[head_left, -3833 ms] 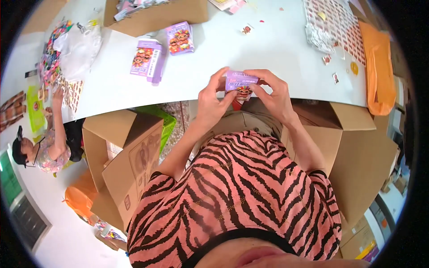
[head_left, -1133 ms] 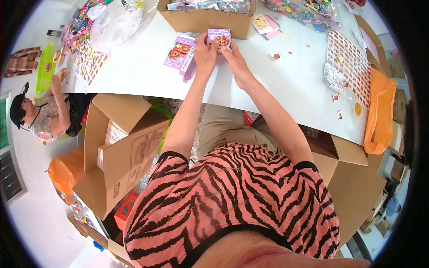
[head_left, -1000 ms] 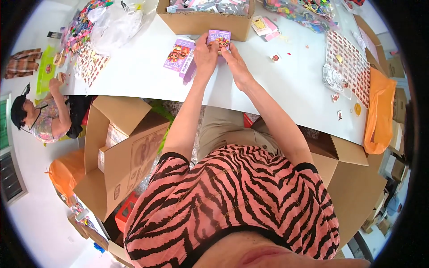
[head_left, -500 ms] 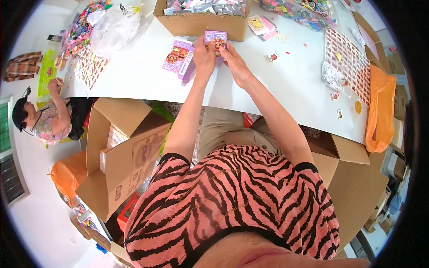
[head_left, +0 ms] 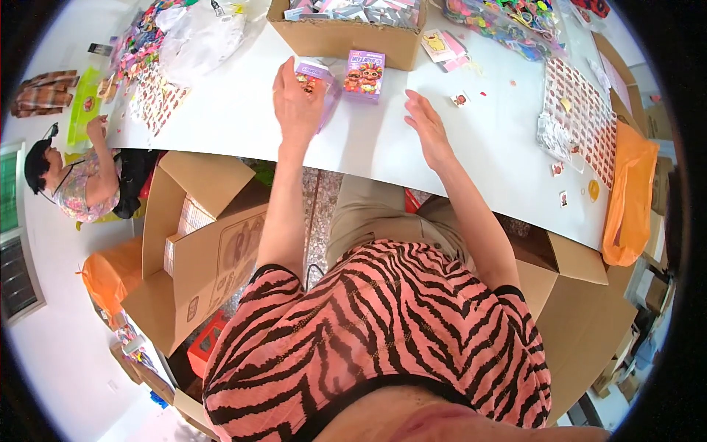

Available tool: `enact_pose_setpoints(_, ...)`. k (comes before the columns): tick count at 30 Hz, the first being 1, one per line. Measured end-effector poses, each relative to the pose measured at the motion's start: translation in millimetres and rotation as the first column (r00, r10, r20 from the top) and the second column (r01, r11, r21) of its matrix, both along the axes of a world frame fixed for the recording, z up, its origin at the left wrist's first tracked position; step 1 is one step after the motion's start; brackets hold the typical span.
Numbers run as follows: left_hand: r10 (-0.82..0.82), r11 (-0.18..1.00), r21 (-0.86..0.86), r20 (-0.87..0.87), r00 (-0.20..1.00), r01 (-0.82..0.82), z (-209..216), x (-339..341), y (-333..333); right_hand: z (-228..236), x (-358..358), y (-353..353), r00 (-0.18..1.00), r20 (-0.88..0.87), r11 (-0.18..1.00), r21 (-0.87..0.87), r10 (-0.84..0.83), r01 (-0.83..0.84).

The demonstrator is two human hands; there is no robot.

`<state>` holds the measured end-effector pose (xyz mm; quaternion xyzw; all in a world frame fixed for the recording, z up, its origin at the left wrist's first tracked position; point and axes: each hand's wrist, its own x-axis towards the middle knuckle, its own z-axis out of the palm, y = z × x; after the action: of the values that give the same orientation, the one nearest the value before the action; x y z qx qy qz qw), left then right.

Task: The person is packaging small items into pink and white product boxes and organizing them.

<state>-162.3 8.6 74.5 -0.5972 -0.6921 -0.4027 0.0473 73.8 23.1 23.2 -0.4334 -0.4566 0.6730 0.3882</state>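
Observation:
A small purple carton [head_left: 364,76] with cartoon figures on its front stands by itself on the white table [head_left: 243,121]. Just left of it, my left hand [head_left: 297,107] lies over another purple carton [head_left: 329,96], its fingers stretched out. That carton is partly hidden beneath the hand, so I cannot tell how firmly the two touch. To the right of the standing carton, my right hand [head_left: 428,127] hovers over the table with fingers extended and nothing in it.
Behind the cartons sits a cardboard box [head_left: 350,37] full of small grey and pink packets. Sticker sheets [head_left: 578,110] and an orange bag [head_left: 631,195] lie at the right. Colourful small pieces [head_left: 140,48] are heaped at the left, near another person [head_left: 81,177]. Open cartons [head_left: 213,243] flank me.
Both hands have let go of the small purple carton, which now stands on the table. My left hand has moved left onto the other carton; my right hand has drawn away to the right.

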Motion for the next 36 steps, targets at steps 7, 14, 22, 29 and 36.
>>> enact_pose_setpoints(7, 0.016, 0.91, -0.404, -0.199, 0.98, -0.097, -24.1, -17.4, -10.2, -20.2, 27.7, -18.1, 1.0, 0.018, 0.995, 0.098, -0.012, 0.01)
enact_pose_setpoints(14, 0.057, 0.909, -0.398, -0.185, 0.981, -0.128, -28.0, -19.6, -4.7, -26.6, 25.9, -18.4, 0.999, 0.033, 0.989, 0.143, -0.039, 0.034)
enact_pose_setpoints(22, 0.113, 0.959, -0.246, -0.139, 0.984, -0.144, -20.5, -22.2, -11.6, -26.8, 23.7, -18.5, 1.0, 0.015, 0.985, 0.171, -0.023, 0.02)
enact_pose_setpoints(29, -0.102, 0.986, -0.023, 0.711, 0.696, 0.167, 23.9, 9.8, -34.0, -10.7, 31.3, -19.8, 0.999, 0.026, 0.994, 0.108, 0.023, -0.025)
enact_pose_setpoints(36, -0.174, 0.847, 0.248, 0.965, -0.197, 0.469, 15.6, 59.2, -53.1, 51.1, 41.3, -19.0, 0.976, -0.164, 0.958, 0.273, 0.141, -0.093)
